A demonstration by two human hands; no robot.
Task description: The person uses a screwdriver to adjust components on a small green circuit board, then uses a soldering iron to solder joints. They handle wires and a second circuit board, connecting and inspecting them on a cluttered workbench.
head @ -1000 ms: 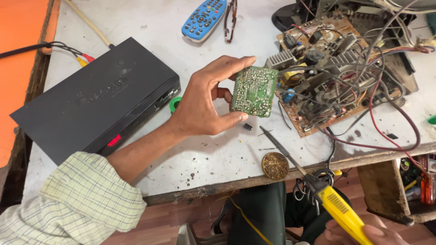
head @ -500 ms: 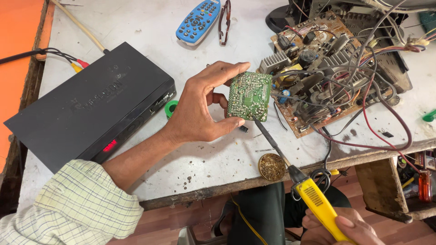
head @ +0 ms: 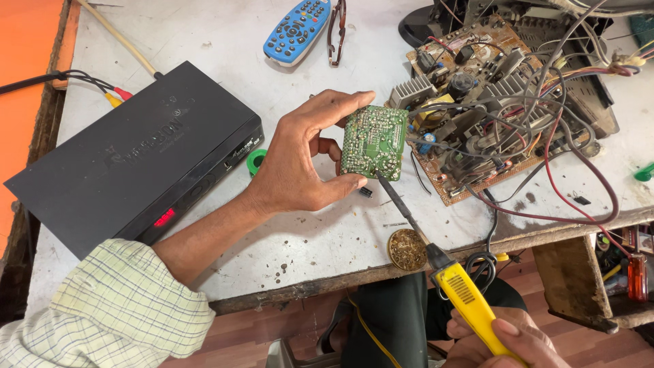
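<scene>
Iron tip [head: 383,182] now nearer board [head: 373,142]

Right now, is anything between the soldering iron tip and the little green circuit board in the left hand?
Nothing visible. The soldering iron, held in the right hand, has its tip already at the lower edge of the green circuit board, which the left hand holds between thumb and fingers above the white table.
</scene>
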